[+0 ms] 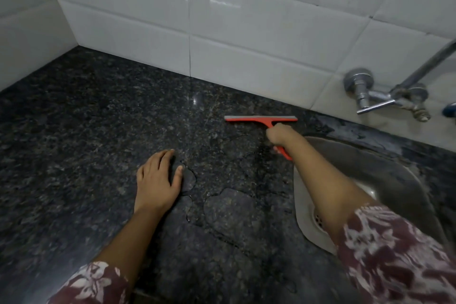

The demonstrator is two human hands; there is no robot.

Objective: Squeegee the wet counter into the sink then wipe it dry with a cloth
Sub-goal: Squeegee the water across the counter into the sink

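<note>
- Across the one dark counter we see several shallow puddles — squeegeeing looks barely begun.
- One sink sits just right of them, ready to take the water.
- Our left hand rests open on the stone, likely bracing us.
- Our right hand grips the single red squeegee, blade down near the back wall — set to pull water sinkward.
- No cloth shows.
</note>
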